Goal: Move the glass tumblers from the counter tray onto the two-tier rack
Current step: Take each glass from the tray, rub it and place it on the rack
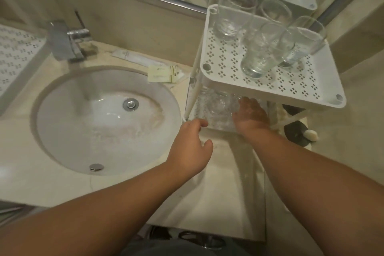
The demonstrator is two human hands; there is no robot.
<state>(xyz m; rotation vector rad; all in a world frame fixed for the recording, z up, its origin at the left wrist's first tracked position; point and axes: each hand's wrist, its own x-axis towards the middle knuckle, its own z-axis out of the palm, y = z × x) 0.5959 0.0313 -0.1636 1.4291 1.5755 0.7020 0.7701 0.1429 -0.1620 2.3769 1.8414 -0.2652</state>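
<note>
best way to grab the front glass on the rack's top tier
Take the front tumbler round its side wall near the middle, coming from the open front of the top tier. It stands upright with other tumblers close behind and to its right, so only the front and left sides give finger room.

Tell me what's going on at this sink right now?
A person is loading glass tumblers onto a white two-tier rack beside the sink. The right hand reaches under the top tier, at a tumbler on the lower tier. The left hand hovers near the rack's front edge, holding nothing. Several tumblers already stand on the top tier.
</note>
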